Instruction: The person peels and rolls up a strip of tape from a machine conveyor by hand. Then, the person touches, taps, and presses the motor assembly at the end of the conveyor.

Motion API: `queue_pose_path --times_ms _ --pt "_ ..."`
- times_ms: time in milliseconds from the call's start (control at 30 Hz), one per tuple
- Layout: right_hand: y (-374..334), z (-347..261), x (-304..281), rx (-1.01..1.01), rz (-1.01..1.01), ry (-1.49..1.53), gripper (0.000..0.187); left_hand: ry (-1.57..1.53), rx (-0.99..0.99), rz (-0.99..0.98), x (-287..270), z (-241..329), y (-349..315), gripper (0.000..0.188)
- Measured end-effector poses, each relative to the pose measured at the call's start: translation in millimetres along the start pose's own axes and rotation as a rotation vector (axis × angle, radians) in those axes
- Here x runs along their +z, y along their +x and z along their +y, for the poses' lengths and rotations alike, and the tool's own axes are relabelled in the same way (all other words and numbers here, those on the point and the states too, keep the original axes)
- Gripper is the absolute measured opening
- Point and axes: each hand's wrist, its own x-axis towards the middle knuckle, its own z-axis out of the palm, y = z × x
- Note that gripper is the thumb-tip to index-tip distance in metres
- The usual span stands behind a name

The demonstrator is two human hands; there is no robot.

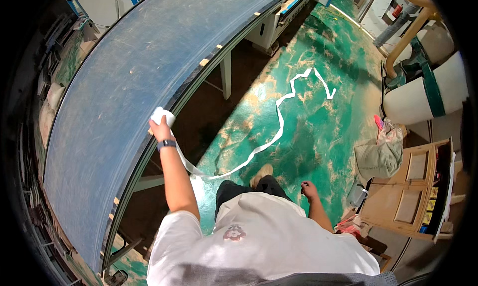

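Note:
My left hand [161, 130] is closed on a white roll [167, 117] at the near edge of the long blue-grey table [124, 62]. From this roll a narrow white strip [280, 121] hangs down past the table's side and runs in kinks across the green floor, away from my feet. Down at my right side hangs my right hand [309, 190], its fingers curled in. It is well apart from the strip, and what it holds, if anything, is too small to make out.
Small light wooden pieces [203, 62] sit along the table's edge, above its legs [226, 76]. To the right stand a wooden cabinet [393, 206], a stuffed sack [378, 160] and a clear jug [356, 195]. White cylinders [406, 104] and a tan pipe [406, 42] are farther off. Dust marks the green floor [308, 146].

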Motion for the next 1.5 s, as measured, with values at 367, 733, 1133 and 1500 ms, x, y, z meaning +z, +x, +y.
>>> queue_pose_path --times_ms 367,733,1133,1500 --pt "149 -36 -43 0.234 -0.04 -0.135 0.022 1.551 0.062 -0.06 135 -26 91 0.035" --pt "369 -237 -68 -0.202 0.0 -0.409 0.023 1.647 0.009 0.009 127 -45 129 0.065" --pt "438 -346 2 -0.38 0.009 -0.398 0.023 0.263 -0.377 0.427 174 -60 93 0.043" --pt "428 -397 -43 0.019 0.086 -0.153 0.02 -0.274 -0.87 -0.787 543 -42 51 0.031"
